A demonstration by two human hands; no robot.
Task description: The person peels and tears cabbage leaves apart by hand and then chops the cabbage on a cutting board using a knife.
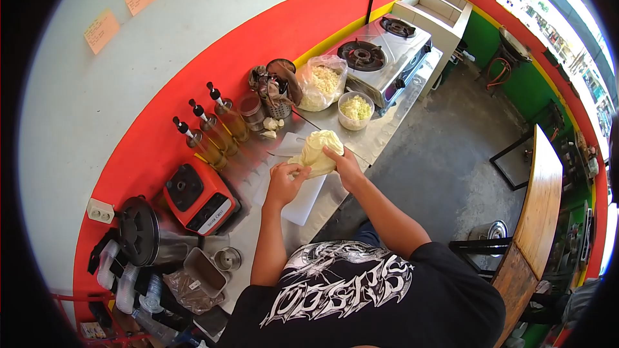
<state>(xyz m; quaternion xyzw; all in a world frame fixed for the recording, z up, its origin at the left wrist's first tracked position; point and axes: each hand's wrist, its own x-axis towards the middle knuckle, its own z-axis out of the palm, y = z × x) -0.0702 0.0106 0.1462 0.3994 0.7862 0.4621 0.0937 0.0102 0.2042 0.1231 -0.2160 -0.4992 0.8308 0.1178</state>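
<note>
A pale green cabbage (320, 146) is held up over the white cutting board (302, 205). My right hand (346, 169) grips it from the right side, thumb lying across its surface. My left hand (284, 183) is closed on the cabbage's lower left edge, where a leaf seems to stick out. Behind the cabbage, a flat pale piece (288, 145) lies on the steel counter; its kind is unclear. Small whitish scraps (271, 127) sit just beyond. A clear tub of shredded cabbage (354, 111) stands farther back on the right.
A plastic bag of shredded cabbage (322, 82) rests beside the gas stove (380, 51). Oil bottles (216, 129) line the wall, near a red blender base (201, 200). A sink (435, 9) is at the far end. A wooden counter (538, 200) stands across the floor.
</note>
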